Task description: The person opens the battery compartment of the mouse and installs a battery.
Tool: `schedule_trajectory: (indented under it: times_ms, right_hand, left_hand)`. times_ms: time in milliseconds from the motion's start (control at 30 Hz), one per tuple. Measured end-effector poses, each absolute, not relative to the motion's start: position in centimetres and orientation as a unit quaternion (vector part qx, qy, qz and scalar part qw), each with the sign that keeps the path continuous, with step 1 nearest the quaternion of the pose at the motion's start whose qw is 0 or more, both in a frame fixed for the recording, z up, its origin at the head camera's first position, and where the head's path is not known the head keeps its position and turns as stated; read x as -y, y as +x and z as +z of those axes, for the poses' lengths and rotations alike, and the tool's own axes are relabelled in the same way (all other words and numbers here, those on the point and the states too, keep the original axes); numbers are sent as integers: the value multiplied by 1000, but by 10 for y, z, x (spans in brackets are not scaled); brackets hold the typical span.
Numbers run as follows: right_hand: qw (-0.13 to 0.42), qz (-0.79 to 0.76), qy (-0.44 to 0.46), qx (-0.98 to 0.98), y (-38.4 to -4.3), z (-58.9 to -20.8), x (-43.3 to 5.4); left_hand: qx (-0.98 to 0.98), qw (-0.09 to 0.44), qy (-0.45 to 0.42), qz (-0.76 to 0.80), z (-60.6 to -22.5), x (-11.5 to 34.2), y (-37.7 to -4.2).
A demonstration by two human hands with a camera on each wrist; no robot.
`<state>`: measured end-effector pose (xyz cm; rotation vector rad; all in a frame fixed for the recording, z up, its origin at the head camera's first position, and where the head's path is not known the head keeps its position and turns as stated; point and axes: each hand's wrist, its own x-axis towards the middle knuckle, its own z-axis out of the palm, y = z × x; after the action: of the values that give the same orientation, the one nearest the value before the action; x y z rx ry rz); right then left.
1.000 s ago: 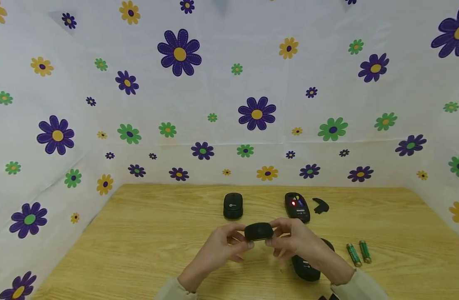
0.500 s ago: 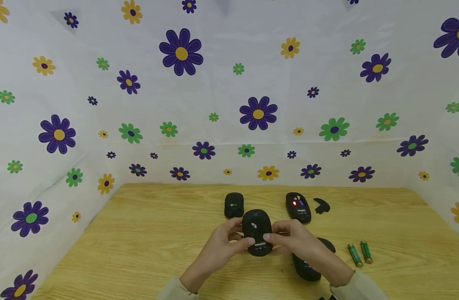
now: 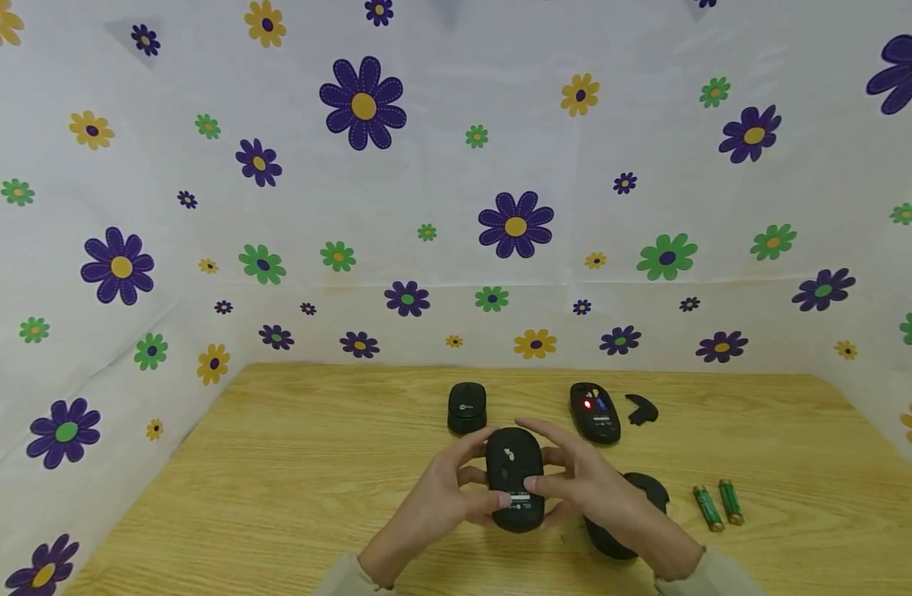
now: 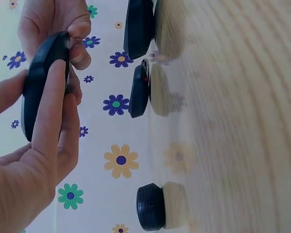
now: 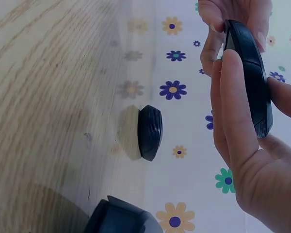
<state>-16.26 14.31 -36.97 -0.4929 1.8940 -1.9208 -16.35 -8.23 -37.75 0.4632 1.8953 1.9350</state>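
Observation:
A black computer mouse (image 3: 515, 515) is held up over the table, its underside with a label and small sensor slot turned toward the head view. My left hand (image 3: 441, 495) grips its left side, thumb on the lower underside near the label. From the right, my right hand (image 3: 592, 488) holds it too, thumb pressed on the underside and index finger raised by the upper edge. Both wrist views show the mouse (image 4: 35, 90) edge-on between the two hands. Fingers behind it are partly hidden in the head view.
Behind the hands stands another black mouse (image 3: 467, 407). Right of it lies an overturned mouse (image 3: 596, 422) with a red light, beside a curved black cover piece (image 3: 641, 410). A further black mouse (image 3: 611, 540) is partly under my right forearm. Two green batteries (image 3: 708, 508) lie at the right.
The mouse has tipped from edge-on to show its underside and come slightly lower and nearer. My right index finger has lifted away from its side.

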Motion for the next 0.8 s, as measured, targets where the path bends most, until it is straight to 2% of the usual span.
schedule_trajectory:
  times_ms: [200, 800]
  right_hand:
    - [209, -691, -180, -668, -160, -371, -145]
    - [202, -703, -173, -660, -156, -376, -141]
  left_hand:
    - [-669, 214, 165, 692, -379, 82, -162]
    - [-659, 215, 160, 703, -382, 83, -153]
